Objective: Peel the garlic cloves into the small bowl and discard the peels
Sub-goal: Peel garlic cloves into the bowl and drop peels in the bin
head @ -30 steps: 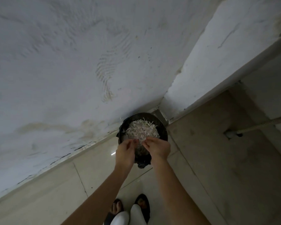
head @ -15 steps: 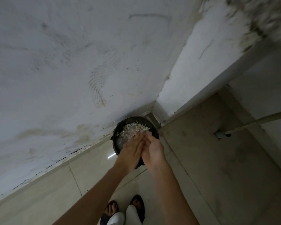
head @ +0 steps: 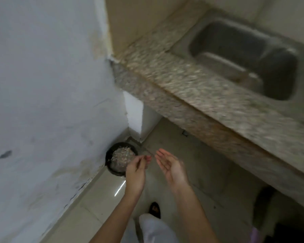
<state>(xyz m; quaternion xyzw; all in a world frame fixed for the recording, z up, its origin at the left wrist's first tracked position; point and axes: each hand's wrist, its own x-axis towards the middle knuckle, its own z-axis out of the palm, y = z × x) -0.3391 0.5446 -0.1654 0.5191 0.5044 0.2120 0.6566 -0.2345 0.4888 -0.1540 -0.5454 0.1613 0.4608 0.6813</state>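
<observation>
A black round bin [head: 111, 168] stands on the floor in the corner by the wall, filled with pale garlic peels [head: 122, 156]. My left hand [head: 136, 171] hovers over the bin's right rim, back of the hand up, fingers loosely bent and holding nothing that I can see. My right hand [head: 171, 166] is a little to the right of the bin, palm up and turned left, fingers straight and empty. The picture is blurred by motion. No garlic cloves or small bowl are in view.
A speckled stone counter [head: 191, 88] runs across the upper right with a steel sink [head: 244, 55] set in it. A white wall [head: 51, 85] fills the left. Beige floor tiles [head: 98, 199] lie below, with my sandalled foot [head: 154, 209] and pale trouser leg.
My hands were pressed together over the bin; now they have parted and the right palm has turned up. The view has swung up and right, bringing the counter and sink into sight.
</observation>
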